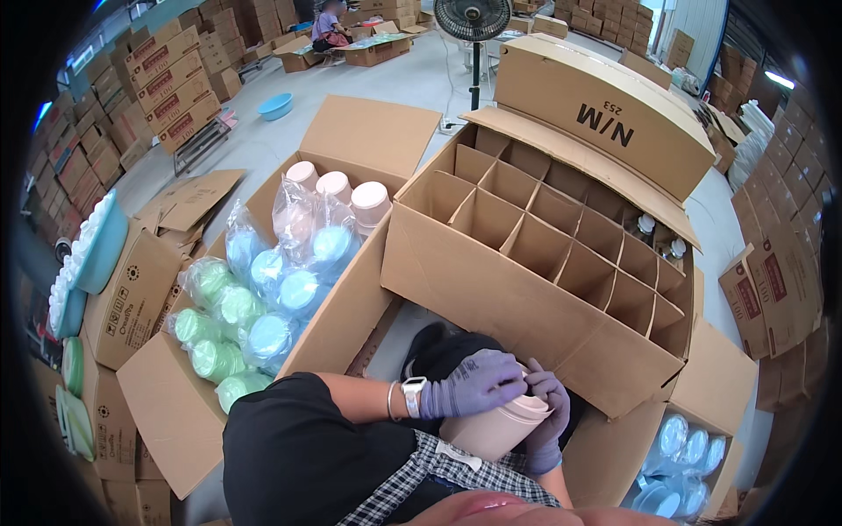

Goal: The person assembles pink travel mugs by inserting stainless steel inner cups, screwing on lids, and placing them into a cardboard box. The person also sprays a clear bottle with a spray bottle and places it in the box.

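Observation:
A pale pink plastic cup (pixel 493 430) is tilted in my lap, its rim toward the upper right. A second pink edge shows at the rim; I cannot tell if it is another nested cup. My left hand (pixel 474 384), in a purple glove, is closed with its fingertips at the rim. Along the cup's right side, my gloved right hand (pixel 548 410) holds it with bent fingers. To the left, an open carton (pixel 338 326) holds bagged green cups (pixel 239 307), bagged blue cups (pixel 300 294) and pink cups (pixel 370 203).
A carton (pixel 517 302) with cardboard dividers stands just ahead, a few glass-like pieces (pixel 647 224) in its right cells. Behind it lies a closed carton (pixel 596 114). Bagged blue items (pixel 674 434) sit in a box at lower right. A fan (pixel 474 17) and a seated person (pixel 330 26) are farther off.

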Demonstrator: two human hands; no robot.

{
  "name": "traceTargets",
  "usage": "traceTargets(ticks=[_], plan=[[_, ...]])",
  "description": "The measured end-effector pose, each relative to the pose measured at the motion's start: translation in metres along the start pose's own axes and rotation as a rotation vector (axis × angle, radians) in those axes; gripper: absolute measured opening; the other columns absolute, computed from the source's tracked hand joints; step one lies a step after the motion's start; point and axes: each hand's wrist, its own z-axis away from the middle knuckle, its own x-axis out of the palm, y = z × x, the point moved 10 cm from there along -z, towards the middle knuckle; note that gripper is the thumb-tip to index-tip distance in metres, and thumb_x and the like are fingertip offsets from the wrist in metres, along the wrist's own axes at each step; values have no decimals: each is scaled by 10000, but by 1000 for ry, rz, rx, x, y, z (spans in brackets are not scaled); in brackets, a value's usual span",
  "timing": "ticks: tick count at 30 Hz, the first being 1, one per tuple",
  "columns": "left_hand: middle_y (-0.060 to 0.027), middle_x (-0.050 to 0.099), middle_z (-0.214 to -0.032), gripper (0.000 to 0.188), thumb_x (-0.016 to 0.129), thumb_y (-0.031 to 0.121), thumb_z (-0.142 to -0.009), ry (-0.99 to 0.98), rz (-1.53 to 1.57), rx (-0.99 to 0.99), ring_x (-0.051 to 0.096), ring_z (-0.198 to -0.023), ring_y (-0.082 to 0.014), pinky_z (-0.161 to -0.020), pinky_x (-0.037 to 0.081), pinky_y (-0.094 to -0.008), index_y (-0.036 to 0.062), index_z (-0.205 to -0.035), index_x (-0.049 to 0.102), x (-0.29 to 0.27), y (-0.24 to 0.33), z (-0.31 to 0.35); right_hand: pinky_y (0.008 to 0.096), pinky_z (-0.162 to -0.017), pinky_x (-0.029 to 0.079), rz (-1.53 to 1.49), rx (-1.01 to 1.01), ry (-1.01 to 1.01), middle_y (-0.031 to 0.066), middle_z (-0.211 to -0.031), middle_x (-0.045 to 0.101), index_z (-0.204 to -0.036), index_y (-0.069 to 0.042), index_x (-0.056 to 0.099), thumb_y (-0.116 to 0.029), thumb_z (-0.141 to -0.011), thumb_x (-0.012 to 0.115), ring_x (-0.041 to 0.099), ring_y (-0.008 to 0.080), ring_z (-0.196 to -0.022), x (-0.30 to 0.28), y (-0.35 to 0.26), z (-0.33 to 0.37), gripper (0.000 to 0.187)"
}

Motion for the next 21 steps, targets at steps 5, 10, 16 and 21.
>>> traceTargets(ticks=[5,10,16,21], plan=[[-125,637,-887,272,722,369,-913,10,-153,162,644,-889,-349,-779,495,-477,100,-888,689,-3,69,-17,481,-1137,449,-326,355,-107,234,-1178,672,-879,4,600,-210,-878,503,606,392,-1220,1,36,-7,235],[-142,676,-1100,273,623,316,-1003,-90,209,-55,658,-1040,-344,-972,503,-470,58,-946,692,24,-39,-11,469,-1089,472,191,76,67,191,-1165,671,-1038,16,657,-306,-969,546,618,352,-1173,-7,-12,2,347],[-129,707,-1271,281,558,217,-1047,-579,678,-205,637,-1253,-259,-1141,460,-396,8,-1149,716,44,-96,-24,435,-1008,494,811,-91,-74,162,-1094,691,-1089,1,729,-273,-983,641,627,329,-1079,46,-83,5,307],[-104,741,-1158,282,601,244,-1049,-411,483,-84,685,-1135,-232,-1043,523,-379,1,-1116,725,21,-36,-53,579,-1231,330,916,-274,-18,161,-1162,713,-1139,-15,752,-235,-870,702,646,348,-1196,53,-112,13,351]])
